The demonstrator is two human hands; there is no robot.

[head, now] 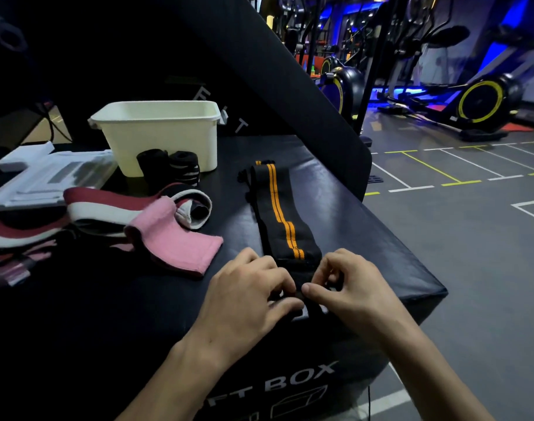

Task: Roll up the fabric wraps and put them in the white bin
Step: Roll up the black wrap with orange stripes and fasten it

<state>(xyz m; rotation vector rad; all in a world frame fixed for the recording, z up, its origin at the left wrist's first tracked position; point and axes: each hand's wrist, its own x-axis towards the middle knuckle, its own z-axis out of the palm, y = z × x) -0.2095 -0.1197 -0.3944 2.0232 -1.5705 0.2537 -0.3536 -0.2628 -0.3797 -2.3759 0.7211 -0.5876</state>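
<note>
At the near edge of the black padded surface (366, 220), in the single head view, we see the left hand (247, 299) and right hand (350, 287) both pinching the near end of the black wrap with orange stripes (285, 214), which lies flat and stretches away toward the white bin (165, 132). We judge that a loose first fold here would make the roll slack or crooked, and the end could slip off the edge.
</note>
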